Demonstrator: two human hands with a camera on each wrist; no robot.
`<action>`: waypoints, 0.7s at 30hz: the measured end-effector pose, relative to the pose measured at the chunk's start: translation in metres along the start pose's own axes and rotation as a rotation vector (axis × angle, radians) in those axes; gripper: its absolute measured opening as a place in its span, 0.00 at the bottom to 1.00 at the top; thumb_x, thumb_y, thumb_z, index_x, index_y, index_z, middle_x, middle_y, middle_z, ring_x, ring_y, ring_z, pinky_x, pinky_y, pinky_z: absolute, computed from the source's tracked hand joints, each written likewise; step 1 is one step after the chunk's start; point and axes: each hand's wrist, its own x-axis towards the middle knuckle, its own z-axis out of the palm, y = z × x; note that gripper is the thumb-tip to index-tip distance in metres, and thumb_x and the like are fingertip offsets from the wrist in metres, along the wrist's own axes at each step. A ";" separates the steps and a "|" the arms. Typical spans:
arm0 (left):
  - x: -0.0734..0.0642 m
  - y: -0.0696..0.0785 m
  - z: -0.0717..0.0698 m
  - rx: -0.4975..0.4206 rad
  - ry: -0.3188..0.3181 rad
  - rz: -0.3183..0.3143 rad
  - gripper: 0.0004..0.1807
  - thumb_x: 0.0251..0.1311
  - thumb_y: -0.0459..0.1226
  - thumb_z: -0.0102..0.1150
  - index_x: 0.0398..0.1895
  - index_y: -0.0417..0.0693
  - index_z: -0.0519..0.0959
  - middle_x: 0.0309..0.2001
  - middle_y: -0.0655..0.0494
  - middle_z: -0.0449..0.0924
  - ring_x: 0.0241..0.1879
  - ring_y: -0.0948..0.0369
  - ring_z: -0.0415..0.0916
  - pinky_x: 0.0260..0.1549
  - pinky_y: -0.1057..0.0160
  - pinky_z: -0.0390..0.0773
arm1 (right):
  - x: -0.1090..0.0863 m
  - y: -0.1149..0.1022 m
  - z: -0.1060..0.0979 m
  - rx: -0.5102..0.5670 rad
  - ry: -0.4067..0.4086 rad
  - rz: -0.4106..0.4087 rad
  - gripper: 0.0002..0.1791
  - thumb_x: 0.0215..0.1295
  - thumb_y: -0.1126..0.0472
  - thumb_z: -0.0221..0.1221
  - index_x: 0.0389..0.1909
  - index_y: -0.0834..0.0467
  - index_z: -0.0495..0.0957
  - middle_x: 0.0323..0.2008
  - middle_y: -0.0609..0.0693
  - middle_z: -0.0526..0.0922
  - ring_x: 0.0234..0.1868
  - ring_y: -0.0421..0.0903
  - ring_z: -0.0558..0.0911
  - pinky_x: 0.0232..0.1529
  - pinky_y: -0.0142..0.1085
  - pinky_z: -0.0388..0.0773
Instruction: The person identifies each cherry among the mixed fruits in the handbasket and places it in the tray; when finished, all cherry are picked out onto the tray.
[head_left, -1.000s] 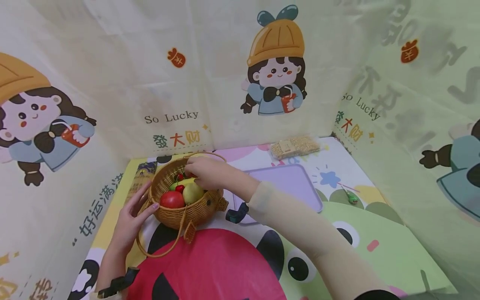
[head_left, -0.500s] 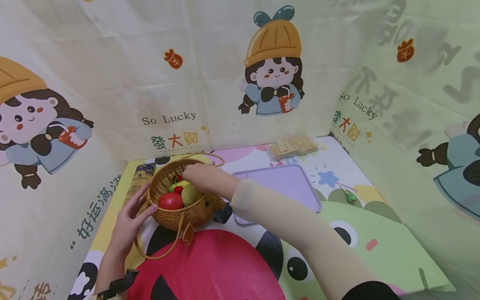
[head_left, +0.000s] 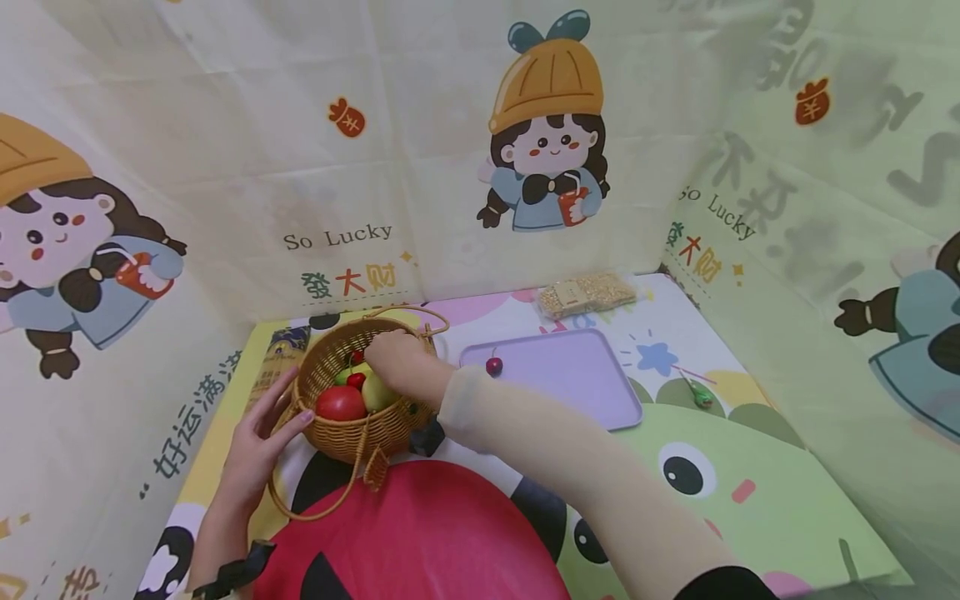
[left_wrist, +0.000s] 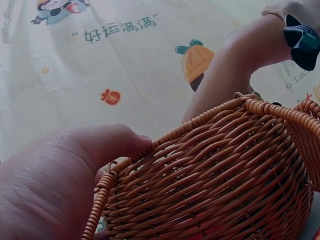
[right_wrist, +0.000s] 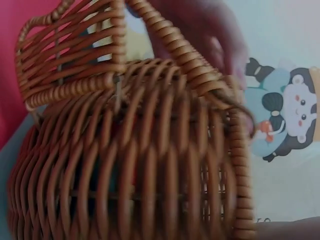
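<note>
Straight ahead, the back cloth (head_left: 435, 167) says "So Lucky" (head_left: 337, 238) in dark lettering and, beneath it in green, red and gold, "發大财" (head_left: 350, 280). Both lines slant again across the right cloth (head_left: 810, 333), near big grey lettering (head_left: 776, 196) too blurred for me to make out. Up the left cloth (head_left: 90, 433) climbs "好运满满" (head_left: 197, 400) — the left wrist view shows it nearly level, in quotation marks. A red pouch (head_left: 347, 118) printed on the back cloth bears a pale sign, much like ¥ — its twin (head_left: 812, 102) hangs right. Print on the packet (head_left: 279, 358) and grain bag (head_left: 585, 296) is too small to read.
</note>
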 end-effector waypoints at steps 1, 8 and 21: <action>0.000 0.000 0.000 0.001 0.001 0.001 0.41 0.81 0.39 0.63 0.91 0.67 0.59 0.91 0.66 0.55 0.91 0.43 0.46 0.80 0.18 0.49 | 0.000 -0.002 0.001 -0.013 -0.006 0.008 0.17 0.87 0.60 0.55 0.58 0.42 0.91 0.57 0.40 0.91 0.54 0.41 0.89 0.51 0.36 0.91; -0.003 0.000 0.001 0.008 0.007 0.007 0.41 0.81 0.39 0.63 0.90 0.69 0.60 0.91 0.66 0.55 0.91 0.42 0.46 0.79 0.17 0.50 | 0.004 -0.010 0.008 -0.022 -0.031 0.080 0.18 0.89 0.59 0.53 0.58 0.42 0.91 0.56 0.41 0.91 0.50 0.37 0.87 0.44 0.32 0.90; -0.001 -0.001 0.001 0.027 0.006 0.001 0.41 0.81 0.39 0.63 0.91 0.69 0.59 0.90 0.67 0.55 0.91 0.42 0.47 0.79 0.18 0.52 | 0.012 -0.011 0.021 -0.130 0.032 0.092 0.21 0.91 0.59 0.48 0.67 0.43 0.88 0.65 0.44 0.87 0.48 0.35 0.89 0.42 0.31 0.90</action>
